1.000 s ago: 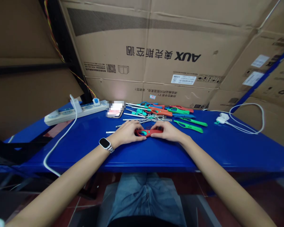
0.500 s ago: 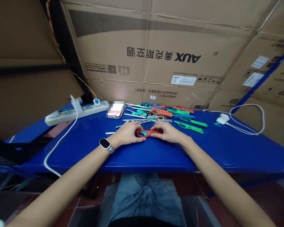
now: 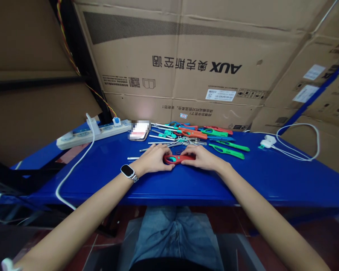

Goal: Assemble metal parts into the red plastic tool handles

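A red lighter body (image 3: 179,159) with a teal trigger lies between my two hands, just above the blue table. My left hand (image 3: 157,158) grips its looped trigger end, thumb in front and fingers behind. At the other end my right hand (image 3: 199,157) pinches the handle. A silver metal tube (image 3: 133,158) juts out left of my left hand, partly covered by it. Behind my hands lie thin wires and clear small parts (image 3: 188,141), teal triggers (image 3: 169,133) and more metal tubes (image 3: 162,137).
Green lighter shells (image 3: 227,150) lie to the right, with an orange shell (image 3: 193,134) farther back. A phone (image 3: 139,130) and a power strip (image 3: 93,131) are at the left. A white charger with cable (image 3: 268,142) sits at the right. Large cardboard (image 3: 172,45) walls the back of the blue table (image 3: 183,186).
The view has shifted slightly. Both hands keep hold of the red lighter body in nearly the same place, with only small finger movement.
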Motion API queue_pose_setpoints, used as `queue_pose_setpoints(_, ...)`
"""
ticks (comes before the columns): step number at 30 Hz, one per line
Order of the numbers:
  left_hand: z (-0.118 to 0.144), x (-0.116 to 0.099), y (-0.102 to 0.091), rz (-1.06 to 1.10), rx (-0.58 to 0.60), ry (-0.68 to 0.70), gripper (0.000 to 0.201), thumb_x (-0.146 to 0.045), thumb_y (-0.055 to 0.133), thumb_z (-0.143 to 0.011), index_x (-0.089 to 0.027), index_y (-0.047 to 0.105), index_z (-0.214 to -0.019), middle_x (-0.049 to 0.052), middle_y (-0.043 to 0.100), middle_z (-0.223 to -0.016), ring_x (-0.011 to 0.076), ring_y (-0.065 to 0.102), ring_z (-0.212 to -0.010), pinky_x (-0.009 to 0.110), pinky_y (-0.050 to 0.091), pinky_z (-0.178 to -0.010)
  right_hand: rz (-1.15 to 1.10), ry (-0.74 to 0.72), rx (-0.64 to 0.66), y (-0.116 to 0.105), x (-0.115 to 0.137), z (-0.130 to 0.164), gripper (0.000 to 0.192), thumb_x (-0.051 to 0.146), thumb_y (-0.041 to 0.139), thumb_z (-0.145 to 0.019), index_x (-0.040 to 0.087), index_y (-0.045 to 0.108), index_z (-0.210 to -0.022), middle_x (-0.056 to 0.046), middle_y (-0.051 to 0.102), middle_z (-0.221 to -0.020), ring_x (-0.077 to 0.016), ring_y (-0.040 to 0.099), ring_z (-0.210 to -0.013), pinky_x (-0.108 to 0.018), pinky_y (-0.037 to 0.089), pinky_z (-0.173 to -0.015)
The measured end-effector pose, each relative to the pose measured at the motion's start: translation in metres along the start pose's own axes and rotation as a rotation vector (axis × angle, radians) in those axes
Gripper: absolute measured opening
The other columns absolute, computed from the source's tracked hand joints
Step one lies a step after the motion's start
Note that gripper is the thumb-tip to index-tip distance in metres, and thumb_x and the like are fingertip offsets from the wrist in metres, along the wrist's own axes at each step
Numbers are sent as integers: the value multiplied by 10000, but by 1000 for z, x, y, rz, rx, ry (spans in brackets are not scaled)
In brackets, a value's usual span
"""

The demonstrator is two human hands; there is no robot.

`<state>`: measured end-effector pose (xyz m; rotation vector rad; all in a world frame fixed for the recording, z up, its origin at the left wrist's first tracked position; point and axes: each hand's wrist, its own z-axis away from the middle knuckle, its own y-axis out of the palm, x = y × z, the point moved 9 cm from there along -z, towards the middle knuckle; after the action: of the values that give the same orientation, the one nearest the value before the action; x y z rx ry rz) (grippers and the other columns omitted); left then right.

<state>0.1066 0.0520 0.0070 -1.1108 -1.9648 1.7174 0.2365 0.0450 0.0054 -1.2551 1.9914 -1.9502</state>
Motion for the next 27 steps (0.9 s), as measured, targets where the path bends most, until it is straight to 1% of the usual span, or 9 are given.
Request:
queue_pose_setpoints(6, 1, 3, 1, 16, 4, -32, 359, -500, 707, -749, -200, 649, -938, 56, 676, -1001, 275, 616, -982, 411, 427, -930, -21, -14, -2, 1, 1, -1, 282, 330, 700, -864, 161, 726, -1087, -89, 684, -1019, -214, 630, -899, -355, 484, -828)
queue_pose_setpoints(10, 1, 4, 1, 28, 0, -21, 366, -508, 696, -756, -198, 652, -945, 61, 681, -998, 281, 617, -984, 427, 419, -943, -21, -2, -6, 0, 2, -1, 278, 322, 715, -849, 166, 730, -1079, -90, 686, -1013, -219, 633, -890, -362, 487, -823)
queue_pose_setpoints(15, 1, 4, 2, 33, -8, 2, 374, -528, 690, -756, -196, 648, -921, 65, 689, -995, 284, 623, -984, 421, 419, -938, -32, -31, -45, -4, 3, 0, 268, 340, 708, -856, 183, 732, -1072, -87, 690, -1020, -221, 636, -912, -364, 490, -844)
queue_pose_setpoints(22, 1, 4, 2, 41, -2, 19, 358, -517, 682, -775, -206, 649, -950, 44, 693, -988, 275, 619, -990, 405, 412, -921, -12, 15, -15, -1, 0, 0, 276, 312, 728, -834, 175, 738, -1074, -91, 695, -1033, -224, 641, -925, -364, 491, -852)
queue_pose_setpoints(27, 1, 4, 1, 49, -4, 17, 454, -600, 684, -772, -192, 663, -970, 63, 689, -1009, 280, 611, -992, 407, 415, -911, -15, 24, -24, -2, -1, 0, 276, 317, 742, -822, 169, 744, -1055, -90, 695, -1022, -221, 638, -925, -356, 488, -845)
